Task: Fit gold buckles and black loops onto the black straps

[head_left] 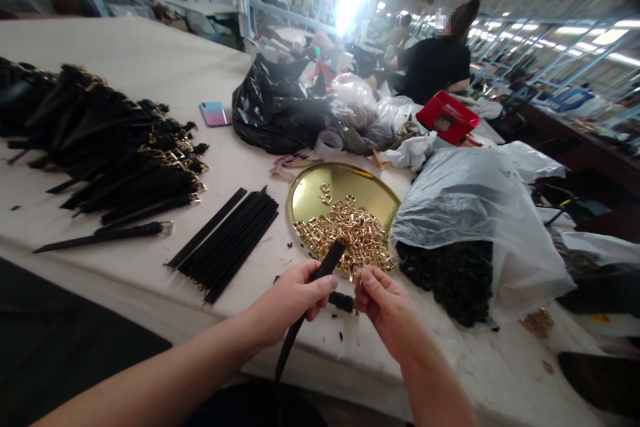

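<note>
My left hand is closed round a black strap, its flat end sticking up past the thumb and its tail hanging below the table edge. My right hand pinches a small gold buckle, partly hidden by the fingertips, just right of the strap's end. Beneath and between the hands lies another black strap piece on the table. A round gold tray with a heap of gold buckles sits just beyond both hands.
Left of the tray lies a bundle of black straps; farther left is a large pile of buckled straps. A phone, a black plastic bag and a clear bag of small black pieces surround the tray. A person is behind.
</note>
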`<action>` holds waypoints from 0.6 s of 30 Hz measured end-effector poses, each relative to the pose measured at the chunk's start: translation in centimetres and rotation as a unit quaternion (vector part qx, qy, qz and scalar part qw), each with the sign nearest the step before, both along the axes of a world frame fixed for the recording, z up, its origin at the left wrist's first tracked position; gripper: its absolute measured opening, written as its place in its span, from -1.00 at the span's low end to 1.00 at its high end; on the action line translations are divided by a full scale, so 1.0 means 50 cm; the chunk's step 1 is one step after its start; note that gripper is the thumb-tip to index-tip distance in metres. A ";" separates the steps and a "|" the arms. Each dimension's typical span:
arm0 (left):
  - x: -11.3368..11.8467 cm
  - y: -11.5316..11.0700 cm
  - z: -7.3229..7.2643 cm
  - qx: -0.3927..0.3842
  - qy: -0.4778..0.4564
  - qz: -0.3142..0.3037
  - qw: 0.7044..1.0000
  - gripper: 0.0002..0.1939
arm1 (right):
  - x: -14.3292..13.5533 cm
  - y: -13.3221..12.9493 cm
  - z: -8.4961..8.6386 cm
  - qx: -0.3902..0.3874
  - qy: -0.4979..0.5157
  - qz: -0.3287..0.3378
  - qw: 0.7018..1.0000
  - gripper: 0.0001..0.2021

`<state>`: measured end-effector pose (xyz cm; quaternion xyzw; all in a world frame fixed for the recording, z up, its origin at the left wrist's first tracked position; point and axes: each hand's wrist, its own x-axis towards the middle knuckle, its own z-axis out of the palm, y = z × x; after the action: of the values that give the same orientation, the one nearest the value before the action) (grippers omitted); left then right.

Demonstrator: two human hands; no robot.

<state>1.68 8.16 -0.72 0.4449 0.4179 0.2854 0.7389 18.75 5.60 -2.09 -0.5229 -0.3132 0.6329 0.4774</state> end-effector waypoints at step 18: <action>0.004 -0.102 0.035 0.119 0.093 -0.115 0.982 -0.85 | -0.061 -0.175 0.002 0.024 0.184 -0.021 0.982 -0.82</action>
<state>1.90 3.04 1.02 0.5989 0.3938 0.2039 0.6668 15.67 -3.14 -2.01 -0.3922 -0.2239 0.7003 0.5528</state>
